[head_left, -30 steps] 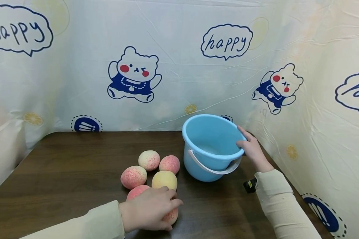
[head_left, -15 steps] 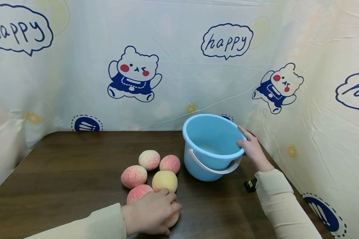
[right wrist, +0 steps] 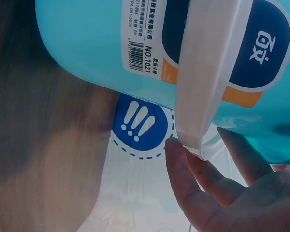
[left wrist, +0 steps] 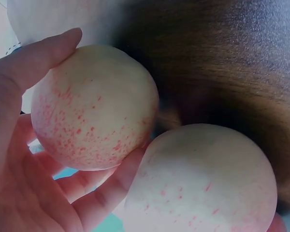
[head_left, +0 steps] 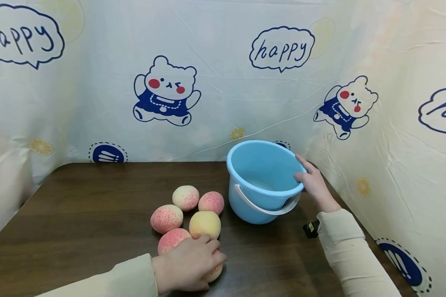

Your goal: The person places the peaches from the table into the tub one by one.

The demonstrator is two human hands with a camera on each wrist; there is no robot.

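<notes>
My left hand point(head_left: 189, 264) grips a pink-speckled peach point(head_left: 216, 272) at the near end of a cluster, covering most of it in the head view. The left wrist view has that pale peach point(left wrist: 94, 108) between thumb and curled fingers, with another peach point(left wrist: 203, 179) right beside it. Touching or close to my hand are a pink peach point(head_left: 173, 240) and a yellow peach point(head_left: 205, 224). On the right, a light blue bucket point(head_left: 252, 206) stands on the table, its white handle point(head_left: 282, 210) hanging down. My right hand point(head_left: 316, 187) holds the bucket's right rim, thumb at the inner side.
More peaches lie behind: a speckled one point(head_left: 166, 218), a pale one point(head_left: 186, 198) and a pink one point(head_left: 211, 202). The dark wooden table point(head_left: 96, 206) meets a printed curtain point(head_left: 223, 95) at the back and right. A small black object point(head_left: 311, 229) is by the right sleeve.
My left hand has shifted only slightly and its fingers have settled round the near peach. The right hand and bucket have stayed in place.
</notes>
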